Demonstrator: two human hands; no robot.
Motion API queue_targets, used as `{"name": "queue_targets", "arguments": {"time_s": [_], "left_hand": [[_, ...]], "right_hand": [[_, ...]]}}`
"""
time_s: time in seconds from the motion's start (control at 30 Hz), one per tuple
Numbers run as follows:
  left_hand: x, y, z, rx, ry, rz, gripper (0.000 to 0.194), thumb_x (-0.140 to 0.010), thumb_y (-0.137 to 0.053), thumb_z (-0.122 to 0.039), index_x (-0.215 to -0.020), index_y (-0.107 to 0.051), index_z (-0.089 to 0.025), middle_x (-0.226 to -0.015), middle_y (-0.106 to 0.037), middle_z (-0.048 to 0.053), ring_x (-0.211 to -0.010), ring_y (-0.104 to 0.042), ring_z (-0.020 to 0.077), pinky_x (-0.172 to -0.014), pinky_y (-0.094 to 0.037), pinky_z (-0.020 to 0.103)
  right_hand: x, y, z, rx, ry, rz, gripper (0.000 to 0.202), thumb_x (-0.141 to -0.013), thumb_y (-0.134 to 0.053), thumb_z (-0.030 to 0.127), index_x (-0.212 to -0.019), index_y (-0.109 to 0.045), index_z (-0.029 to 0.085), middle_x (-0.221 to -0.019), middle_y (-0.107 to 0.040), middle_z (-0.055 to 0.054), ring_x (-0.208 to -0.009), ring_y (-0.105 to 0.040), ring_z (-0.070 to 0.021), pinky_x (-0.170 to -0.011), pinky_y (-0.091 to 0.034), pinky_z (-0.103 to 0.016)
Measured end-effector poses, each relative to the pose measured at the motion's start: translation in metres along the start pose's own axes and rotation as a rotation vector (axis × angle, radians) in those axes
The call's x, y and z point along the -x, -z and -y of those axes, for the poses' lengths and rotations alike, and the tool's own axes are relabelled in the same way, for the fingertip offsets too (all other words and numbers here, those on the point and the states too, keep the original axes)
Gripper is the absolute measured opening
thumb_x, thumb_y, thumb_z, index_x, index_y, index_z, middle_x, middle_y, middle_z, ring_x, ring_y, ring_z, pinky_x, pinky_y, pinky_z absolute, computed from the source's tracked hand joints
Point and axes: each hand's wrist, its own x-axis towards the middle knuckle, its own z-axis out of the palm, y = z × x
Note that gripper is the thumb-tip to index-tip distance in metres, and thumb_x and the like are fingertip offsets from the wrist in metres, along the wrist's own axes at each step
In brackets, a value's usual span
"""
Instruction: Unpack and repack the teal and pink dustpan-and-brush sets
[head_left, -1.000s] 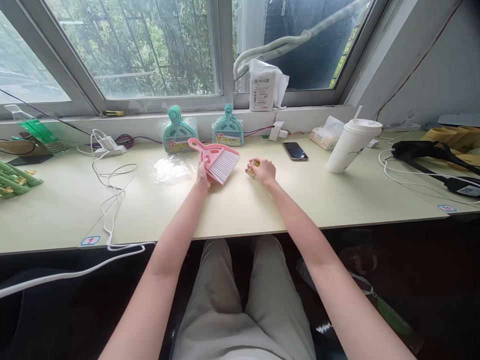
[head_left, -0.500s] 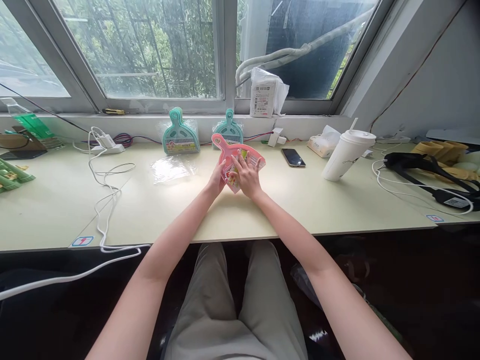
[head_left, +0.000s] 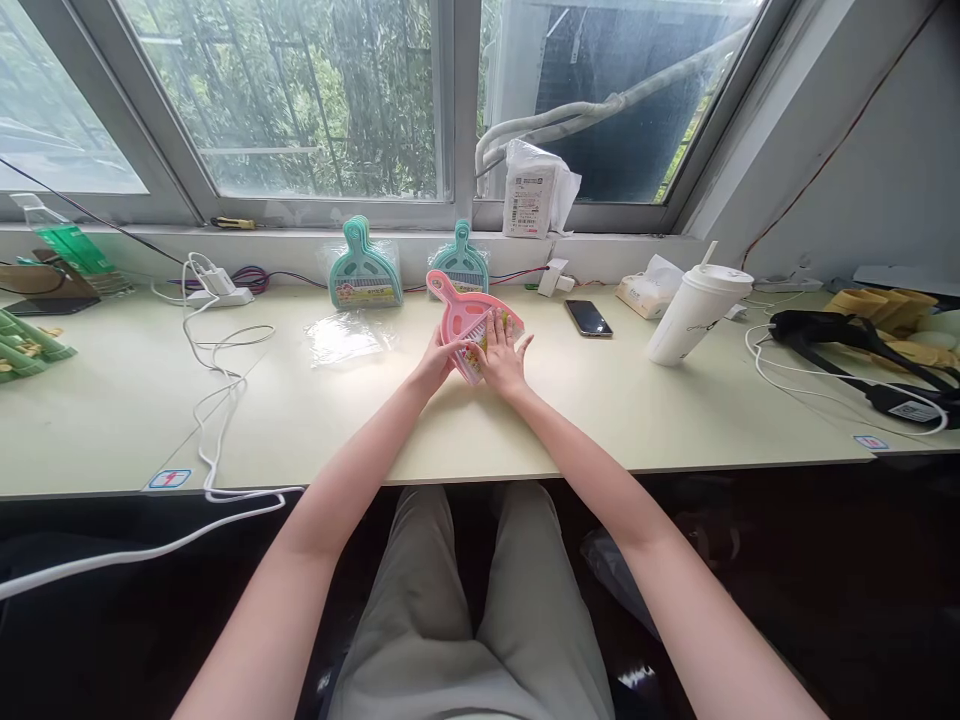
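A pink toy-size dustpan and brush set [head_left: 452, 318] with a printed label is tilted over the middle of the table, its handle pointing up and left. My left hand [head_left: 433, 365] grips its lower left edge, thumb across the front and the other fingers mostly hidden behind. My right hand [head_left: 504, 358] lies flat against the right part of the front, fingers stretched out and covering much of the label. Behind stand teal dustpan and brush sets, a left stack [head_left: 365, 270] and a right one [head_left: 460, 262], in clear wrapping.
Clear plastic bags [head_left: 349, 340] lie left of my hands. A phone [head_left: 589, 318], a tissue pack [head_left: 649, 287] and a white cup with a straw [head_left: 697, 315] are on the right. White cables [head_left: 217, 400] cross the left side. A black strap [head_left: 840, 355] lies far right.
My right hand has shifted over the front of the pink set, its fingers now closer together, and more of the brush bristles show. My left thumb now lies across the front.
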Motion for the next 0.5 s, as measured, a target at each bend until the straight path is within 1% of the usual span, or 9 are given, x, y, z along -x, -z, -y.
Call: {"name": "queue_targets", "arguments": {"time_s": [0.1, 0.2, 0.23, 0.3, 0.37, 0.4, 0.43, 0.47, 0.5], "left_hand": [[0.001, -0.001, 0.001, 0.002, -0.016, 0.053, 0.071, -0.067, -0.077, -0.022, -0.133, -0.049, -0.026, -0.133, -0.061, 0.008, -0.129, -0.053, 0.0275, -0.107, -0.044, 0.045], [0.000, 0.001, 0.002, 0.003, -0.004, 0.040, 0.076, -0.064, -0.077, -0.017, -0.133, -0.049, -0.026, -0.132, -0.061, 0.007, -0.128, -0.053, 0.0279, -0.108, -0.044, 0.045], [-0.001, 0.002, 0.002, 0.004, 0.003, 0.027, 0.077, -0.062, -0.077, -0.015, -0.133, -0.049, -0.025, -0.130, -0.062, 0.007, -0.128, -0.054, 0.0283, -0.108, -0.044, 0.046], [-0.002, 0.004, 0.003, 0.013, 0.001, 0.003, 0.079, -0.060, -0.076, -0.012, -0.133, -0.049, -0.024, -0.128, -0.063, 0.007, -0.127, -0.054, 0.0290, -0.108, -0.044, 0.047], [-0.004, 0.005, 0.003, 0.025, -0.024, -0.007, 0.079, -0.059, -0.076, -0.012, -0.132, -0.050, -0.024, -0.127, -0.064, 0.008, -0.127, -0.054, 0.0293, -0.109, -0.043, 0.048], [-0.004, 0.005, 0.003, 0.026, -0.040, -0.009, 0.079, -0.059, -0.077, -0.013, -0.132, -0.050, -0.024, -0.127, -0.064, 0.008, -0.128, -0.054, 0.0292, -0.109, -0.042, 0.048], [-0.005, 0.006, 0.003, 0.025, -0.055, -0.014, 0.079, -0.059, -0.077, -0.013, -0.132, -0.050, -0.024, -0.127, -0.064, 0.008, -0.128, -0.053, 0.0290, -0.110, -0.042, 0.047], [-0.005, 0.006, 0.003, 0.021, -0.066, -0.020, 0.079, -0.059, -0.078, -0.014, -0.132, -0.050, -0.023, -0.127, -0.064, 0.009, -0.128, -0.053, 0.0287, -0.110, -0.042, 0.047], [-0.005, 0.007, 0.003, 0.017, -0.073, -0.025, 0.079, -0.059, -0.079, -0.014, -0.132, -0.049, -0.023, -0.127, -0.063, 0.009, -0.128, -0.053, 0.0285, -0.110, -0.042, 0.047]], "right_hand": [[0.001, 0.001, 0.002, -0.039, -0.015, -0.008, 0.067, -0.098, -0.009, 0.058, -0.156, 0.006, 0.028, -0.164, 0.002, -0.005, -0.152, 0.002, -0.0261, -0.111, 0.007, -0.070], [0.001, 0.004, 0.004, -0.094, -0.022, -0.026, 0.060, -0.100, -0.006, 0.049, -0.156, 0.007, 0.029, -0.165, -0.005, -0.006, -0.152, -0.002, -0.0235, -0.111, 0.007, -0.070], [0.001, 0.005, 0.004, -0.109, -0.026, -0.058, 0.058, -0.101, -0.005, 0.046, -0.155, 0.008, 0.030, -0.165, -0.008, -0.006, -0.152, -0.003, -0.0226, -0.112, 0.007, -0.070], [0.001, 0.009, 0.002, -0.143, -0.066, -0.170, 0.056, -0.101, -0.003, 0.042, -0.155, 0.010, 0.033, -0.164, -0.011, -0.005, -0.152, -0.002, -0.0223, -0.112, 0.005, -0.070], [-0.001, 0.013, 0.000, -0.217, -0.154, -0.287, 0.058, -0.101, -0.007, 0.043, -0.154, 0.012, 0.034, -0.165, -0.007, -0.005, -0.152, 0.003, -0.0236, -0.112, 0.000, -0.070], [-0.002, 0.014, -0.002, -0.278, -0.203, -0.314, 0.061, -0.100, -0.011, 0.044, -0.154, 0.013, 0.031, -0.165, -0.005, -0.006, -0.152, 0.004, -0.0242, -0.113, -0.005, -0.069], [-0.003, 0.014, -0.003, -0.356, -0.241, -0.303, 0.065, -0.100, -0.017, 0.045, -0.155, 0.014, 0.028, -0.165, -0.006, -0.009, -0.152, 0.001, -0.0243, -0.115, -0.010, -0.065], [-0.004, 0.014, -0.005, -0.449, -0.266, -0.254, 0.069, -0.100, -0.022, 0.046, -0.156, 0.011, 0.024, -0.164, -0.011, -0.011, -0.152, -0.007, -0.0241, -0.116, -0.017, -0.060], [-0.005, 0.012, -0.005, -0.557, -0.276, -0.174, 0.070, -0.099, -0.027, 0.045, -0.156, 0.005, 0.022, -0.162, -0.020, -0.013, -0.150, -0.019, -0.0237, -0.116, -0.025, -0.056]]}}
